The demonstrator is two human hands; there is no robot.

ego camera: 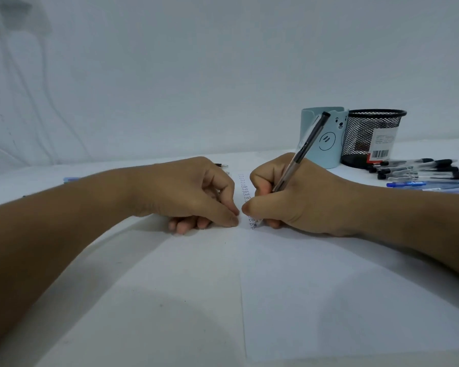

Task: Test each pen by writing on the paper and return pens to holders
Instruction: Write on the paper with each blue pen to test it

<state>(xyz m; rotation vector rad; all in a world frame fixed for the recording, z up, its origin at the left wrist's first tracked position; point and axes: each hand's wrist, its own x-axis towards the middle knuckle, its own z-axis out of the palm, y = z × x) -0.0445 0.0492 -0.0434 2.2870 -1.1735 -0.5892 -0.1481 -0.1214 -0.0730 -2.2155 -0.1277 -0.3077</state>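
Note:
My right hand (300, 200) grips a clear pen with a black cap end (301, 152), its tip down on the white paper (329, 300) beside a column of small written words (245, 192). My left hand (191, 194) rests on the table just left of the writing, its fingers curled under and its thumb tip close to my right thumb; whether it holds anything is hidden. Behind my right hand stand a light blue bear-face holder (326, 139) and a black mesh holder (371, 139) with a barcode label.
Several black and blue pens (421, 172) lie in a loose heap right of the holders. More pens lie behind my left hand (221, 165) and at the far left (70, 179). A white cloth (170, 300) covers the table and the backdrop.

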